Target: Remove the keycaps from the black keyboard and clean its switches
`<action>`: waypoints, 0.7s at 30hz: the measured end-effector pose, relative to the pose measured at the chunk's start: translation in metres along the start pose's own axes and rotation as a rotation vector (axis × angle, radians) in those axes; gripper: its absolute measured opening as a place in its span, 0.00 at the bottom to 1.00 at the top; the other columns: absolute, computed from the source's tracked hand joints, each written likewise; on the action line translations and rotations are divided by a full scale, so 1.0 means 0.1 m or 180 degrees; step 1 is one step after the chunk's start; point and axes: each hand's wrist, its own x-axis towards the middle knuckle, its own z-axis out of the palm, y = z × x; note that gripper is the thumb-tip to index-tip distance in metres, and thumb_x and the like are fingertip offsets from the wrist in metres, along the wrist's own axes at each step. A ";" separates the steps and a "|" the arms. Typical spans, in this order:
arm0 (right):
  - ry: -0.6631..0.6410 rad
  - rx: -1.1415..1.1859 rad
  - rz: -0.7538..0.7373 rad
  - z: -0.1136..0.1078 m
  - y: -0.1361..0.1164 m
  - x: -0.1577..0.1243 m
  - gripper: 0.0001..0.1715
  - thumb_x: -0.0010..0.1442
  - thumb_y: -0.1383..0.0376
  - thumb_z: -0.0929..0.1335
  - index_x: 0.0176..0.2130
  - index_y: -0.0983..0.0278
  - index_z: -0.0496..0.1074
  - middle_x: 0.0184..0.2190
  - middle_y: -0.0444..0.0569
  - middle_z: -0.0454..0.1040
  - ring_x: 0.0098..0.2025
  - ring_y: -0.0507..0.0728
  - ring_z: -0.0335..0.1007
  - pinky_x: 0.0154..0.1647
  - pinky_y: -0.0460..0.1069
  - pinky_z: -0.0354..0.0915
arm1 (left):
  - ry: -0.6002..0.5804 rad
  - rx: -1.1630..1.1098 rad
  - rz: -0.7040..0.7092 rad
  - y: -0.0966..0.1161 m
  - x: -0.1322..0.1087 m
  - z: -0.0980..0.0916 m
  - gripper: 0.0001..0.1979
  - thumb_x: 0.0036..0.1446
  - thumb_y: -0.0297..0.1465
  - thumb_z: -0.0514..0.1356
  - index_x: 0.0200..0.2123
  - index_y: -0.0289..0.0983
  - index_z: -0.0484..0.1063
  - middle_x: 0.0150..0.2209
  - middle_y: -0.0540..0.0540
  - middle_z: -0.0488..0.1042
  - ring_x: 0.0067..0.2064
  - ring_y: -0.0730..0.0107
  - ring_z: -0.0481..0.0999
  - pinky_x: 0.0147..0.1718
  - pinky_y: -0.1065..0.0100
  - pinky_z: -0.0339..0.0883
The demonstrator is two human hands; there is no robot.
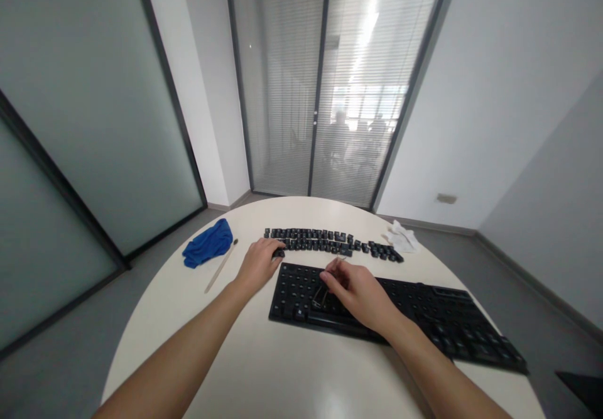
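Fingers of the right hand pinch a thin metal-wire tool above a long black plastic keyboard with bare sockets on a white round-edged table; the left hand touches a black plastic keycap, its grip unclear.

Black keyboard flat before me, many left-side sockets bare, some keys fitted. Loose black keycaps in rows beyond. I hold a wire tool, tilted.
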 end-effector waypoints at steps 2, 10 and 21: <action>-0.0042 -0.0032 -0.0025 -0.01 -0.02 -0.01 0.13 0.67 0.58 0.63 0.35 0.63 0.70 0.23 0.44 0.73 0.25 0.54 0.67 0.28 0.47 0.58 | 0.0100 -0.0091 -0.0038 0.04 0.01 -0.03 0.15 0.55 0.23 0.62 0.46 0.41 0.73 0.47 0.46 0.76 0.50 0.55 0.72 0.50 0.55 0.64; -0.0039 -0.0175 -0.0226 -0.02 -0.09 -0.04 0.12 0.67 0.58 0.64 0.35 0.62 0.71 0.24 0.44 0.73 0.25 0.54 0.68 0.28 0.47 0.58 | -0.0236 -0.0992 0.0203 0.41 -0.05 -0.34 0.08 0.60 0.26 0.57 0.42 0.40 0.72 0.41 0.47 0.75 0.43 0.62 0.73 0.45 0.61 0.67; -0.0188 -0.0097 -0.0087 0.01 -0.08 -0.04 0.12 0.69 0.59 0.62 0.37 0.62 0.68 0.28 0.46 0.76 0.31 0.56 0.72 0.32 0.47 0.60 | -0.1571 -0.1223 0.0974 0.61 -0.20 -0.49 0.28 0.48 0.34 0.69 0.53 0.40 0.69 0.50 0.42 0.72 0.52 0.53 0.69 0.54 0.55 0.63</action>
